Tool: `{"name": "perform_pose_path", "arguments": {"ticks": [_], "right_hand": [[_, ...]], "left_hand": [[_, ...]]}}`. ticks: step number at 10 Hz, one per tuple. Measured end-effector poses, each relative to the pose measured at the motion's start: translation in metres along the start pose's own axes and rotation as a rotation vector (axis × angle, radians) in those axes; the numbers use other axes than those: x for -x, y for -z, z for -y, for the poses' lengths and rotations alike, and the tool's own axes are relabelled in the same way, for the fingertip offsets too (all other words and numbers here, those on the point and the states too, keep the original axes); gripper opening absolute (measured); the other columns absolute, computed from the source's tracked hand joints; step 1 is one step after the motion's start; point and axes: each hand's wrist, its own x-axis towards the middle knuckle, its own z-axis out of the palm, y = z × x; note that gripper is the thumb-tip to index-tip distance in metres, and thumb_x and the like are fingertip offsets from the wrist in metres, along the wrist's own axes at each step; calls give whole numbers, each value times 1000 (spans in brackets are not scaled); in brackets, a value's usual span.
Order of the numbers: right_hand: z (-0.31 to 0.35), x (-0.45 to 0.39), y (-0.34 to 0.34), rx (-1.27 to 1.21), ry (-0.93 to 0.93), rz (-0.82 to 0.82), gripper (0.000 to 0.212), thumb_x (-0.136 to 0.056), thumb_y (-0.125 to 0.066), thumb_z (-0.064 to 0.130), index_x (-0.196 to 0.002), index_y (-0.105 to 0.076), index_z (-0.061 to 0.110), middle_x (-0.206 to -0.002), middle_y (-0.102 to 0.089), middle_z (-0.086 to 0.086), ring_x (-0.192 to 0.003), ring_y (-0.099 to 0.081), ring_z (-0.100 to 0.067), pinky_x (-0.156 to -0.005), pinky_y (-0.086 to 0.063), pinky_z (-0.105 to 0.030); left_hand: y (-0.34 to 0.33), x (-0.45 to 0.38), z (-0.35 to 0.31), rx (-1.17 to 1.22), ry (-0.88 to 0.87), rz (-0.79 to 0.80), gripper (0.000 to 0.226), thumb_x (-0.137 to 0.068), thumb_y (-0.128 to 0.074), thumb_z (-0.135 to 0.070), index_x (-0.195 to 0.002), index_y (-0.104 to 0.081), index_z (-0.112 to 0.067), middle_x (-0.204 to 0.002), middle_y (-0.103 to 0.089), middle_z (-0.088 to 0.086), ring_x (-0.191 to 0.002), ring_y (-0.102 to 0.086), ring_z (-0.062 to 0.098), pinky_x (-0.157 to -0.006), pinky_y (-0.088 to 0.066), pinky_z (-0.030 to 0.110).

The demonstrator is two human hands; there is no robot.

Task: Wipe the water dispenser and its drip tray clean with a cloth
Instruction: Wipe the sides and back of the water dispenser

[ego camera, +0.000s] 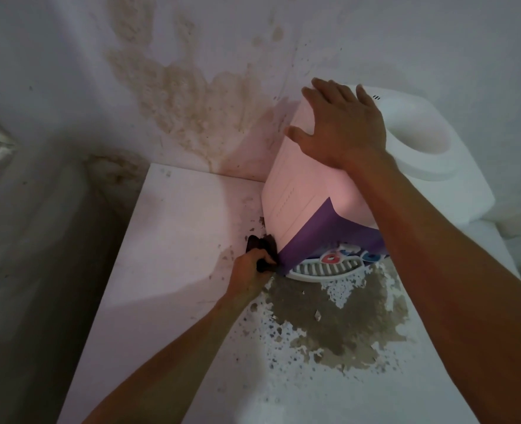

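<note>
stained wall (173, 87), peeling white top (167, 240) | dispenser (302, 191) on top by wall, right hand (342, 127) flat on its upper edge | tray (323, 270) at its base, likely unwiped | left hand (248, 270) grips dark cloth (46, 244) at lower left corner; side wipe seems underway

No readable text, labels, numbers on water dispenser (302, 191) or elsewhere.

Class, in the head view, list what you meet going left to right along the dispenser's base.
left hand gripping the dark cloth → purple corner → white drip tray → red tap → blue tap
</note>
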Motion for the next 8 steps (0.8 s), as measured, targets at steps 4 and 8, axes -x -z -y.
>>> {"name": "perform_pose_path", "arguments": {"ticks": [4, 8], "right_hand": [[0, 3, 1, -2, 7, -24, 79, -93, -40, 68, -156, -30, 20, -166, -24, 0, -152, -22, -21, -125, -13, -50], [1, 2, 1, -15, -12, -18, 78, -95, -40, 63, -157, -25, 19, -166, -22, 0, -153, -20, -20, -125, -12, -48]], "left_hand": [[15, -61, -31, 305, 173, -150, 9, -85, -75, -9, -88, -72, -17, -90, -74, 1, -88, -70, 19, -84, -60, 33], [36, -106, -50, 441, 282, -187, 18, -85, -79, -32, -84, -67, -19, -82, -74, 8, -70, -73, 30, -62, -63, 45]]}}
